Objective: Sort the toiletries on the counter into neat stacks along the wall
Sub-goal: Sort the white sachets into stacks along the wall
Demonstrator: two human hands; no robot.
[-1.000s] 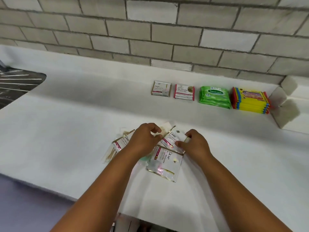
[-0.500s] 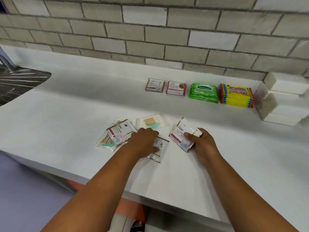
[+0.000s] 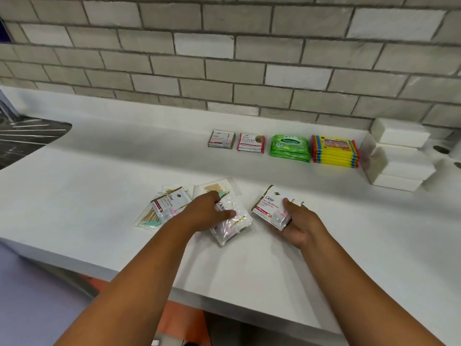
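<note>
- My right hand [image 3: 298, 222] grips a small stack of Dove sachets [image 3: 270, 207], thumb on top.
- My left hand [image 3: 204, 213] presses flat-fingered on another sachet [image 3: 230, 224] on the bench [image 3: 99, 196].

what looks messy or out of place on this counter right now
The wall row is tidy. The mess is at the front: a Dove sachet lies askew over a toothpick packet, another packet sits loose behind the left hand.

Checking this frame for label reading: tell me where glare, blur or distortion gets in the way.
Head view: glare washes out the sachet under the left hand; wide-angle bending curves the wall tiles and counter edge; the sachets in the right hand and the far stacks stay legible.
</note>
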